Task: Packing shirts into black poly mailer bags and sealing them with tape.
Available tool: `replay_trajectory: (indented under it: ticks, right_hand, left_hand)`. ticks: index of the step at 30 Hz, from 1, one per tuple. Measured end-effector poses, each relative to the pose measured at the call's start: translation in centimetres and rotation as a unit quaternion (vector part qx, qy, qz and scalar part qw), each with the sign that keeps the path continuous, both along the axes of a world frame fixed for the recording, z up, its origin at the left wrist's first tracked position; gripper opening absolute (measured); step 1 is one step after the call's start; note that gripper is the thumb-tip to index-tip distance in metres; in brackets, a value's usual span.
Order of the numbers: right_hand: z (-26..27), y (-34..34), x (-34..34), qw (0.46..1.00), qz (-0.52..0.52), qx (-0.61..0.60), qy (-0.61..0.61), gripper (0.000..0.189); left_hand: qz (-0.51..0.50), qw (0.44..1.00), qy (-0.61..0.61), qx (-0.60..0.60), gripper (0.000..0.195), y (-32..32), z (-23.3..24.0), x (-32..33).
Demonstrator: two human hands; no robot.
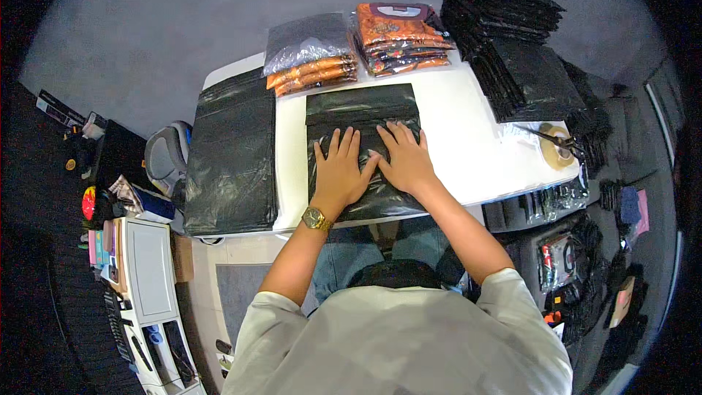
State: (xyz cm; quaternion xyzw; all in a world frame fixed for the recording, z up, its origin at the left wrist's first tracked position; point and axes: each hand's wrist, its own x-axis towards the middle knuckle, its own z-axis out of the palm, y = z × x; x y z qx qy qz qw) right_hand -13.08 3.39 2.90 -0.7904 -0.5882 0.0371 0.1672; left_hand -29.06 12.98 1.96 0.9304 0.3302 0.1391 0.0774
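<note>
A black plastic mailing bag [359, 107] lies before me on the white table [449, 137], its top end pointing away from me. My left hand [343, 170] rests palm down on it, fingers spread, with a gold watch on the wrist. Beside it my right hand [407, 159] is also laid flat on the bag, fingers apart. The two thumbs meet or nearly meet near the middle. Neither hand grips anything. What the bag holds, if anything, is hidden.
To the left lies a stack of black bags [233, 159]. Behind stand clear-packed garments [312, 60] and orange packed shirts [400, 33]. Piled black packages [526, 71] rise at the back right. Scissors [559, 140] lie over a tape roll [558, 156] at the right edge.
</note>
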Motion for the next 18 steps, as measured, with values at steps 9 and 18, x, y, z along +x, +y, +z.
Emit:
replay_trajectory:
  ticks: [9, 18]
  right_hand:
    - [-1.6, 3.6, 2.5, 0.998, 0.013, -0.047, -0.03, 0.063]
    - [-2.0, 5.8, 4.4, 0.996, 0.004, 0.039, -0.075, 0.073]
  left_hand:
    - [-0.049, 0.997, 0.039, -0.052, 0.071, 2.3, 2.2, 2.8]
    - [-0.103, 0.985, 0.051, -0.129, 0.066, 5.7, 1.2, 6.6]
